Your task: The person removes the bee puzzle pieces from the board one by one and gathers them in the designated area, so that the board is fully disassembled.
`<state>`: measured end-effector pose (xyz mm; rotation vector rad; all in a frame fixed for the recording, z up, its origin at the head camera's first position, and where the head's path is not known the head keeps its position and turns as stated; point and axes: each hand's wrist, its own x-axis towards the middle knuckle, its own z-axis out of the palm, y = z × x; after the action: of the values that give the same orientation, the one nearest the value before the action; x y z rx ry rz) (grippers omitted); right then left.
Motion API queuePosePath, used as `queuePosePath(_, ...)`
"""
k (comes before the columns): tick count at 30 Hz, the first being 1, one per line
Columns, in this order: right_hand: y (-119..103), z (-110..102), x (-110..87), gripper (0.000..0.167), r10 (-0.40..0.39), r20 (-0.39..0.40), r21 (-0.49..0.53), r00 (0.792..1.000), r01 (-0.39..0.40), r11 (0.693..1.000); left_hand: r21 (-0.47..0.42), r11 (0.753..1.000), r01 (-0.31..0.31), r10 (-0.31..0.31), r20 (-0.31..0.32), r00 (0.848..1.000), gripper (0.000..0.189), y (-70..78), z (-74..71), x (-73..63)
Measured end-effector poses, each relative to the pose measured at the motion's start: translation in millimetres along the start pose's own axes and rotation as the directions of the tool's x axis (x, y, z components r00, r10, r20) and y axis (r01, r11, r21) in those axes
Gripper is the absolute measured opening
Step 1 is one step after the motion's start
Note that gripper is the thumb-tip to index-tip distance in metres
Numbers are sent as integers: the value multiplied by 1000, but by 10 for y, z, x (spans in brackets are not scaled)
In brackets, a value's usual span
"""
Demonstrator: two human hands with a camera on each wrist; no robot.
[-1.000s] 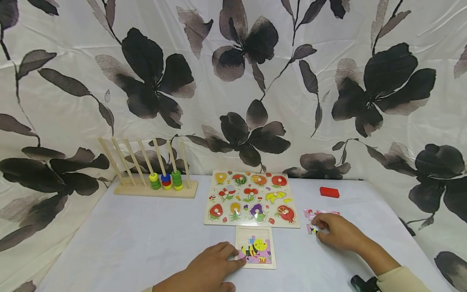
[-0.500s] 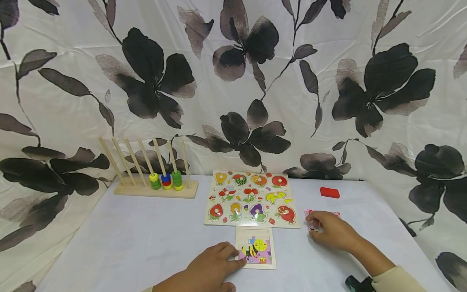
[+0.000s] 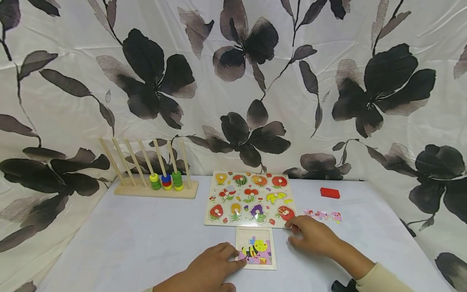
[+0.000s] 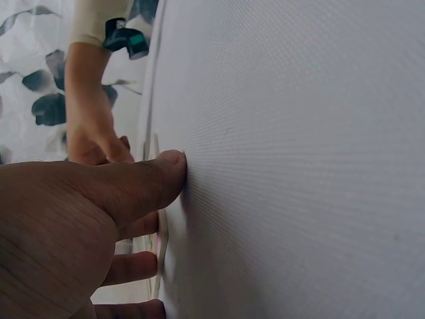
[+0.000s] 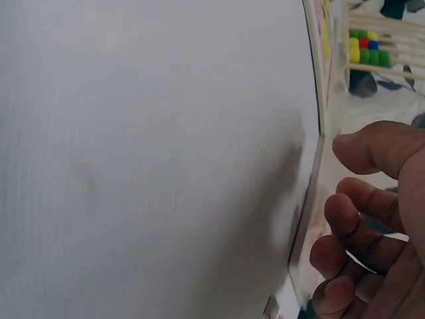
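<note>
As seen at near centre, note bee puzzle (image 3: 260,245), touched at left by outstretched left hand (image 3: 211,265); to its right, right hand (image 3: 313,236), loosely curled, grasp impossible to tell. Apparently mid-assembly, next calling for careful alignment; farther right, loose pieces (image 3: 322,215).

The surface (image 3: 146,235) is being lit evenly — glare is being thrown by the fruit board (image 3: 251,202) near the far edge — and soft shadows (image 5: 262,206) are being cast in dimmer wrist views.

Left hand (image 4: 60,232) at tray (image 4: 163,244) edge; right hand (image 4: 91,129) beyond.
</note>
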<state>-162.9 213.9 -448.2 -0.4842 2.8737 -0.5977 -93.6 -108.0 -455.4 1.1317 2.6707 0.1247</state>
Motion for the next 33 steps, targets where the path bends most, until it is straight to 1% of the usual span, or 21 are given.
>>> queuePosePath(4, -60, 43, 11, 31, -60, -4, -13, 998, 60, 998, 3, 1000, -6, 6, -6, 1000, 62, -7, 4, 2)
queuePosePath(8, -103, 74, 15, 31, -103, -6, -14, 995, 103, 995, -2, 1000, -7, 7, -7, 1000, 62, -4, 0, -2)
queuePosePath(11, -139, 99, 20, 30, -133, -9, -16, 991, 132, 991, 10, 1000, -11, 11, -13, 1000, 62, 4, -14, -9)
queuePosePath(15, -209, 140, 34, 31, -176, -12, -10, 984, 176, 984, 31, 999, -15, 16, -20, 1000, 62, 14, -32, -17)
queuePosePath(19, -306, 181, 61, 31, -214, -7, 4, 977, 214, 977, 27, 1000, -12, 12, -18, 1000, 62, 7, -28, -14)
queuePosePath(26, -445, 267, 119, 35, -236, 24, 4, 971, 236, 972, 26, 999, -21, 22, -25, 999, 61, -7, -13, -11)
queuePosePath(29, -493, 293, 139, 37, -244, 46, 8, 969, 244, 970, 29, 999, -24, 25, -30, 999, 61, -9, -13, -11)
queuePosePath(33, -552, 316, 161, 40, -245, 86, 26, 966, 243, 970, 24, 1000, -20, 21, -22, 1000, 62, -12, -16, -6)
